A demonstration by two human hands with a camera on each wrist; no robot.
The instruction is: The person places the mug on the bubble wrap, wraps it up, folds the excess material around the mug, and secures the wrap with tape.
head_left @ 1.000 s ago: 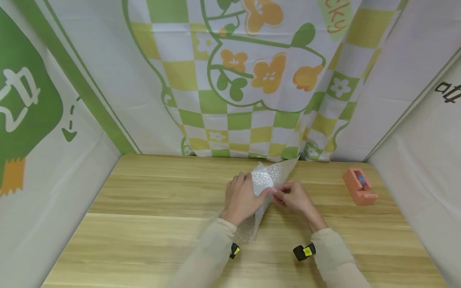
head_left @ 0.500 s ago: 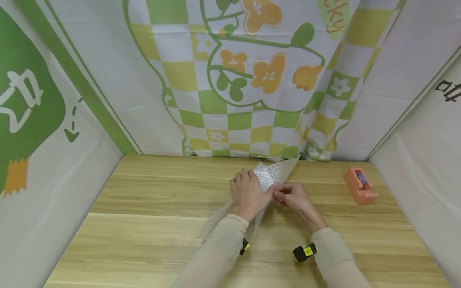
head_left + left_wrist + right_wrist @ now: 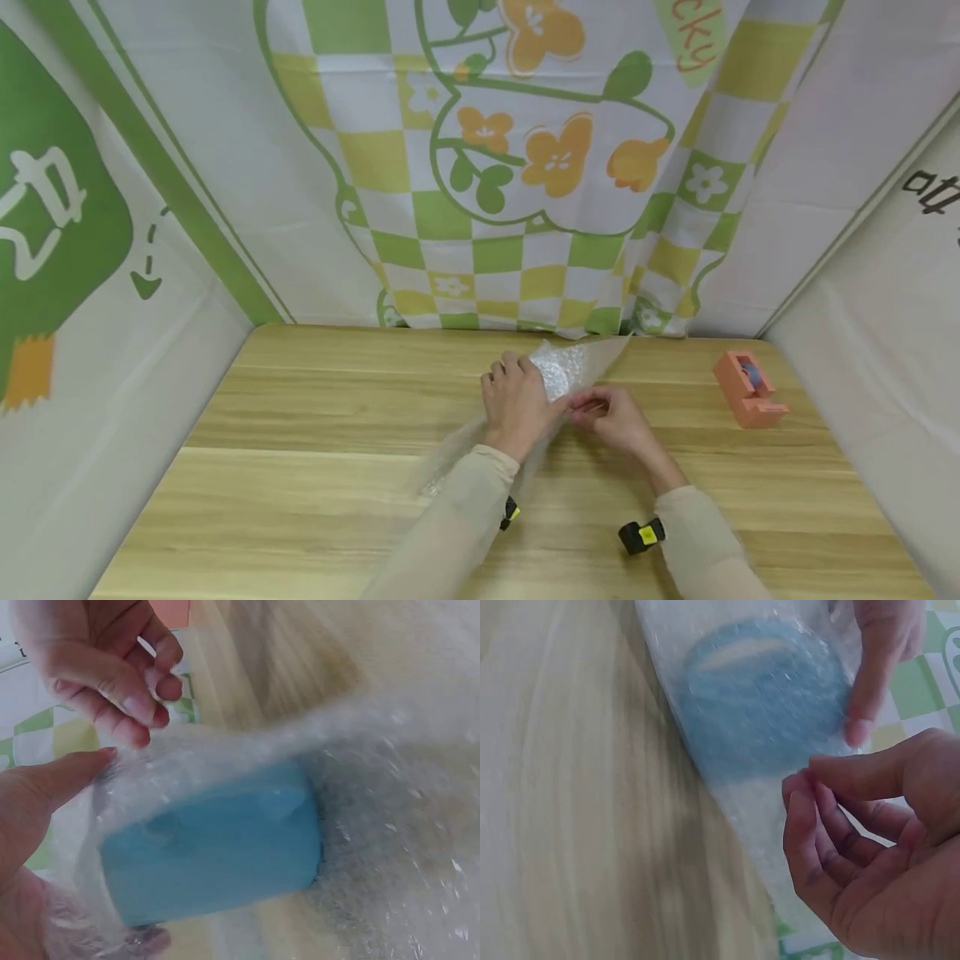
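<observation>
A blue, cup-like object (image 3: 217, 840) with a rounded rim shows through clear bubble wrap (image 3: 558, 371), which is folded around it. My left hand (image 3: 516, 404) grips the wrapped bundle, its thumb on the top layer and other fingers beneath in the left wrist view. Beside that thumb is my right hand (image 3: 611, 417), with its thumb and fingertips drawn together at the wrap's edge. Whether they pinch the wrap or some small clear piece is too fine to see. In the right wrist view the blue object (image 3: 765, 720) lies just beyond these fingertips.
An orange tape dispenser (image 3: 750, 392) with a blue roll core stands at the table's back right. The wooden table (image 3: 315, 400) meets a patterned curtain (image 3: 510, 250) behind. Loose bubble wrap trails under the left forearm.
My left hand has shifted slightly right and up, turning a little on the bundle. The right hand stays by the left thumb and has moved slightly down. The wrap's far tip has tilted right.
</observation>
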